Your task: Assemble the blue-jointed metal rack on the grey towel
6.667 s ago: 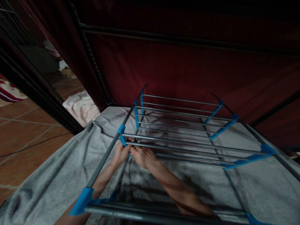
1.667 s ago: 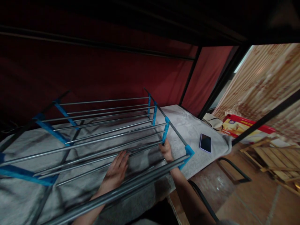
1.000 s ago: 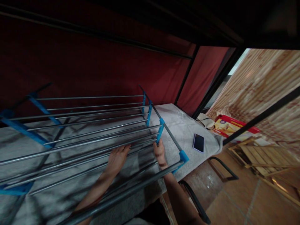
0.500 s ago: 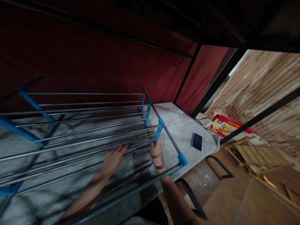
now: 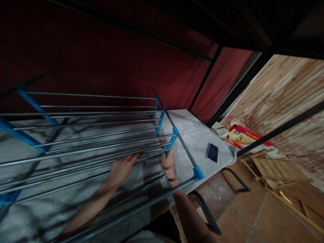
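Observation:
A rack of grey metal tubes (image 5: pixel 101 147) with blue plastic brackets lies tilted on a grey cloth-covered surface (image 5: pixel 192 131). My right hand (image 5: pixel 168 163) is closed around the lower end of a blue bracket (image 5: pixel 172 140) on the rack's right side, where several tubes end. My left hand (image 5: pixel 124 167) lies over one of the lower tubes, its fingers curling across it; the thumb is hidden. Near my forearms runs a thicker frame tube (image 5: pixel 152 201), which ends at a blue corner joint (image 5: pixel 199 172).
A phone (image 5: pixel 212 153) lies on the cloth to the right. Beyond the edge are a red and yellow box (image 5: pixel 244 136) and a folded wooden piece (image 5: pixel 277 170) on the tiled floor. Dark metal posts (image 5: pixel 206 79) and a red curtain (image 5: pixel 106 60) stand behind.
The rack's left part appears slightly higher in view, and its right side sits slightly farther right. Both hands keep nearly the same places and hold.

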`<state>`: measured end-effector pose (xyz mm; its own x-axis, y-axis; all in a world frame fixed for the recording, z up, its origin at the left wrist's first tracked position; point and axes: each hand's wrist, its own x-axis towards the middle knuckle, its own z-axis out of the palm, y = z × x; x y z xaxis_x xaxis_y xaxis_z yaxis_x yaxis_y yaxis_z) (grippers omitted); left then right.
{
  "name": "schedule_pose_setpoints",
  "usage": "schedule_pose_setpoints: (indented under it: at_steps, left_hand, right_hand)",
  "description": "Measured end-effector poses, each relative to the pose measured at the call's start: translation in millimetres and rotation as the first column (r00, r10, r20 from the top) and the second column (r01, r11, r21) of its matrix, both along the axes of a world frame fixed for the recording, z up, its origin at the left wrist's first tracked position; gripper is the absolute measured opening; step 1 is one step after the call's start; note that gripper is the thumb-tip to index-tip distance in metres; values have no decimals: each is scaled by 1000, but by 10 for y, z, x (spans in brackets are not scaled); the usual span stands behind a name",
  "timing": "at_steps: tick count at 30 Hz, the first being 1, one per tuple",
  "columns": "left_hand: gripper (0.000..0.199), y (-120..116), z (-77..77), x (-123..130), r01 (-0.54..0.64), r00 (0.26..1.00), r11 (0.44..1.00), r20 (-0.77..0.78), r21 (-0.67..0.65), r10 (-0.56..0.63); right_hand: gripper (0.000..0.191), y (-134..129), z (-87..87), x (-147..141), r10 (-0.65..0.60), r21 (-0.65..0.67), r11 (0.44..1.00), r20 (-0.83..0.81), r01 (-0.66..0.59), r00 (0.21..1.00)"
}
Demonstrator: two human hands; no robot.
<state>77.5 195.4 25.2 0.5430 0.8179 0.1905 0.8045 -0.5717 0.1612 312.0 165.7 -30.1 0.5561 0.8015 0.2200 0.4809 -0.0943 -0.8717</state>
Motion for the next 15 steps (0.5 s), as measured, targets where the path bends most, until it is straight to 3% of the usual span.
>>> schedule_pose_setpoints:
  at_steps: [7, 15]
  left_hand:
    - [48, -23, -98, -12, -6, 1000, 1000, -5, 8, 6]
    - [54, 16, -18, -45, 13, 1000, 1000, -6, -18, -13]
  right_hand:
    - [33, -37, 12, -42, 3, -15, 1000, 3, -3, 1000]
    - [33, -15, -52, -59, -21, -3, 1000, 17, 21, 1000]
